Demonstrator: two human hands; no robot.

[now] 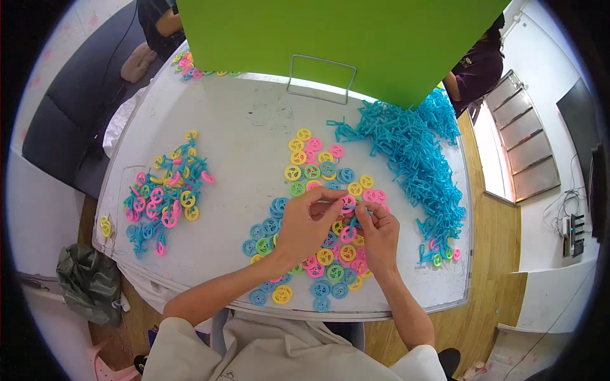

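Over the middle of the white table, my left hand (304, 223) pinches a small pink plastic wheel (347, 204) between thumb and fingertips. Close beside it, my right hand (381, 236) is closed on a thin teal plastic stick (363, 219), its end up against the wheel. Whether the stick has entered the wheel is too small to tell. Another pink wheel (347, 234) shows just under my right fingers. Beneath both hands spread many loose spoked wheels (325, 256) in yellow, pink, green and blue, partly hidden by my hands.
A large heap of teal sticks (419, 159) runs along the table's right side. To the left lies a pile of wheels joined to sticks (168, 190). A green panel (330, 38) stands across the far side, with a wire frame (322, 79) at its base. Two other people sit beyond it.
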